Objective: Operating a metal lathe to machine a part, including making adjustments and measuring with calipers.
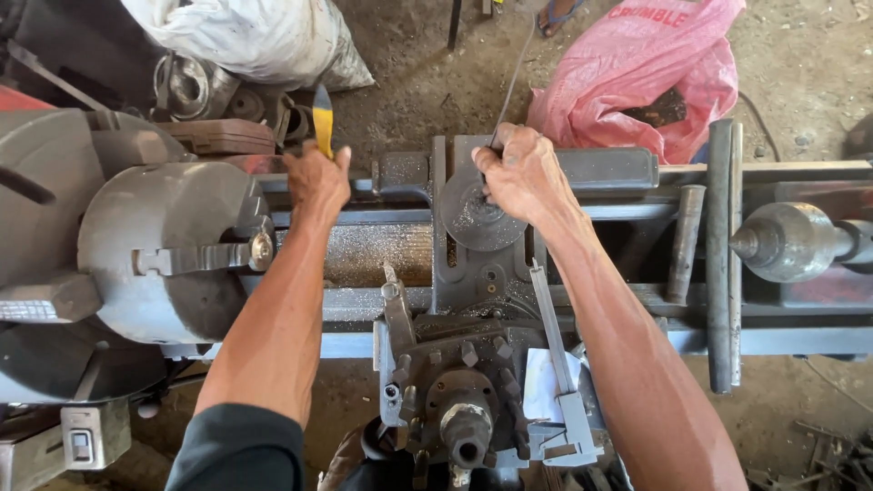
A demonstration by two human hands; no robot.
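I look down on a metal lathe. My left hand (316,182) is closed around a tool with a yellow handle (323,121), held past the far side of the bed next to the big grey chuck (168,250). My right hand (521,173) grips a thin dark rod (511,86) and rests on a round grey disc (479,216) on the carriage. A shiny steel workpiece (377,255) lies between the chuck and the carriage. The tool post (464,391) with its bolts sits near me.
A vernier caliper (556,364) lies on the carriage to the right of the tool post. The tailstock centre (787,241) points left at the right end. Loose steel bars (718,255) lie across the bed. A pink sack (655,73) and a white sack (255,36) sit on the dirt floor.
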